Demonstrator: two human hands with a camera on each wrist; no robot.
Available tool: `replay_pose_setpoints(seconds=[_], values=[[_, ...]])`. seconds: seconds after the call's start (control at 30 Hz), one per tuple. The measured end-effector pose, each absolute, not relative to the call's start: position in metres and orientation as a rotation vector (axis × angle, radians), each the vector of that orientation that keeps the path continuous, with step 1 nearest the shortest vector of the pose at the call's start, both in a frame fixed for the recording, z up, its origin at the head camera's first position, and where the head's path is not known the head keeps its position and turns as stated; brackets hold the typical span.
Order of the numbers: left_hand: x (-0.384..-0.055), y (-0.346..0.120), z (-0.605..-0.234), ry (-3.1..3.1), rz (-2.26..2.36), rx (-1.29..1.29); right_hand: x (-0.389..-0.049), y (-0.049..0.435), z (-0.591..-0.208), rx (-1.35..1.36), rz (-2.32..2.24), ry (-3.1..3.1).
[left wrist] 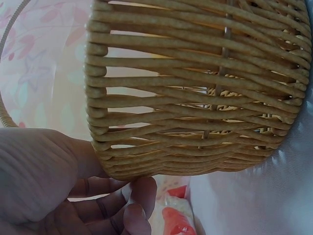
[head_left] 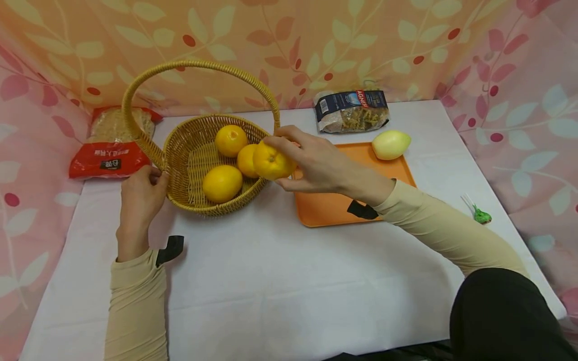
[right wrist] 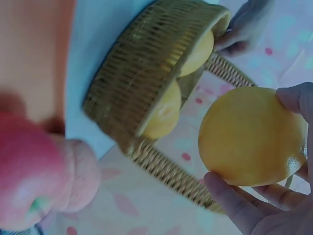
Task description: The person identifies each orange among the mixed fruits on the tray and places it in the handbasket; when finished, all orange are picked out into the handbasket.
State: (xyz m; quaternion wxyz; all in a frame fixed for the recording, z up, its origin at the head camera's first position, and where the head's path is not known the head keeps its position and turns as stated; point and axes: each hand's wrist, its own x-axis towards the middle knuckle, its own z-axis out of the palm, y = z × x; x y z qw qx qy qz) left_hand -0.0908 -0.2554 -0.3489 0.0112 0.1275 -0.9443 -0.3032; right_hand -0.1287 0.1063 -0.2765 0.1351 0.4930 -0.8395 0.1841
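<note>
My right hand [head_left: 320, 163] grips a yellow-orange orange [head_left: 272, 163] over the right rim of a wicker basket [head_left: 177, 160]. In the right wrist view, the thumb and fingers wrap around this orange [right wrist: 252, 137]. Inside the basket lie an orange [head_left: 231, 140] at the back, another [head_left: 247, 160] partly hidden behind the held one, and a third [head_left: 222, 183] at the front. My left hand [head_left: 141, 198] pinches the basket's left rim near the handle base. The left wrist view shows its thumb against the woven wall [left wrist: 195, 103], with fingers curled at the edge.
An orange tray [head_left: 325, 210] lies under my right forearm, with a pale yellow-green fruit [head_left: 391, 145] at its corner. A pink-red fruit [right wrist: 29, 166] shows in the right wrist view. Around stand a red bag [head_left: 108, 155], a pasta bag [head_left: 352, 111] and a green-wrapped candy [head_left: 482, 215].
</note>
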Motion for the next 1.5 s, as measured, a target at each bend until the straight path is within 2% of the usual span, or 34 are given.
replay_pose_setpoints(seconds=[0.73, 1.5], values=[[-0.089, -0.258, -0.349, -2.907, -0.909, 0.367, -0.149, 0.015, -0.285, 1.369, 0.608, -2.474], [-0.091, -0.256, -0.348, -2.961, -0.966, 0.429, -0.174, -0.027, -0.305, 1.323, 0.392, -2.676]])
